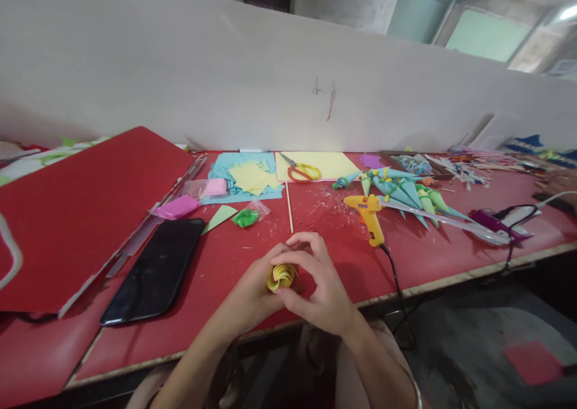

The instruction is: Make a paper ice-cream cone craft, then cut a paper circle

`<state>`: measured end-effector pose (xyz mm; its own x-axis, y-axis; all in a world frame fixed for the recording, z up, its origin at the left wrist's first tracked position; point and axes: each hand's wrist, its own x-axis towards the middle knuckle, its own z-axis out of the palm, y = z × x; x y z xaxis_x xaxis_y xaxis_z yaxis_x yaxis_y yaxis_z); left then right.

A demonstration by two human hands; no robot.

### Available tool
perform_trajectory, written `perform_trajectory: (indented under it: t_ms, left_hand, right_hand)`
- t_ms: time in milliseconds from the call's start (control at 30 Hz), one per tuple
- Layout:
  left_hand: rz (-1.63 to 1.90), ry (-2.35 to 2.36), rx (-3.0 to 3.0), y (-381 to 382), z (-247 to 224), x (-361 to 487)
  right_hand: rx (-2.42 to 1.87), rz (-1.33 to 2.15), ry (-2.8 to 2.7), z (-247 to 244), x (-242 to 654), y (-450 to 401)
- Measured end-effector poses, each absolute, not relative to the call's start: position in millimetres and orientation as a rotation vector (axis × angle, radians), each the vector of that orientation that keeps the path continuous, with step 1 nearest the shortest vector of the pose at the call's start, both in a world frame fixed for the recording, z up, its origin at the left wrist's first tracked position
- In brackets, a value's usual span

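Note:
A yellow paper coil (283, 276), its strip wound into a rosette, is held between my two hands above the front part of the red table. My left hand (256, 285) is closed around its left and lower side. The thumb and curled fingers of my right hand (318, 282) grip it from the right. Just beyond my fingertips lies a thin white stick (289, 207). Nearby are a small bag of green clay (246, 218) and a pale green paper triangle (219, 218).
A black phone (155, 270) and red board (90, 210) are at left. Scissors (301, 169) lie on yellow paper (333, 163). A yellow glue gun (367, 213) trails its cord over the front edge, near several blue and green paper cones (408, 189). Another person's hand (559, 186) appears far right.

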<state>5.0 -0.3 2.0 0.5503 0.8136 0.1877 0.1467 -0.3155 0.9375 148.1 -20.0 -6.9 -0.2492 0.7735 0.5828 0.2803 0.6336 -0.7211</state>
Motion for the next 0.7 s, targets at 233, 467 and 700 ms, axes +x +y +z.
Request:
perform_trajectory:
  t_ms: [233, 467, 700]
  left_hand:
    - [0.79, 0.819, 1.753, -3.6, 6.1, 2.0]
    - [0.688, 0.693, 1.418, -9.1, 5.3, -3.3]
    - [0.587, 0.547, 1.187, -14.5, 6.0, -6.8]
  right_hand:
    - [-0.874, 0.686, -1.664, -8.9, 150.6, -18.0]
    - [-0.689, 0.872, -1.669, -9.6, 158.5, -15.1]
    - [-0.474, 1.147, -1.779, -10.9, 163.9, -13.2]
